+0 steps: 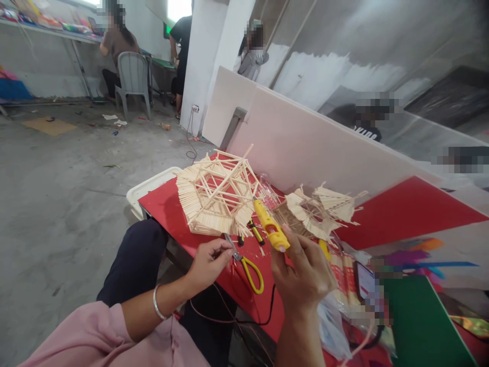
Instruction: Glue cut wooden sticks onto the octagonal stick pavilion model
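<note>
My right hand (303, 265) is closed around a yellow hot glue gun (272, 224), its nozzle pointing at the near right edge of a stick structure. That structure (214, 196), built of pale wooden sticks with fanned panels and a crossed frame, stands on the red table (164, 201). My left hand (212, 262) hovers by the table's front edge, thumb and fingers pinched together; what they hold, if anything, is too small to make out. Just beside its fingertips lie scissors (250, 275) with yellow handles, partly hidden by the hand. A yellow-and-black cutter (256, 232) rests behind them.
A second stick structure (321, 209) stands farther right, near bundles of sticks (342, 270) and a phone (369, 288). A cable crosses below the table edge. White boards (305, 127) rise behind the table. A grey chair (133, 76) holds a seated person; other people are around.
</note>
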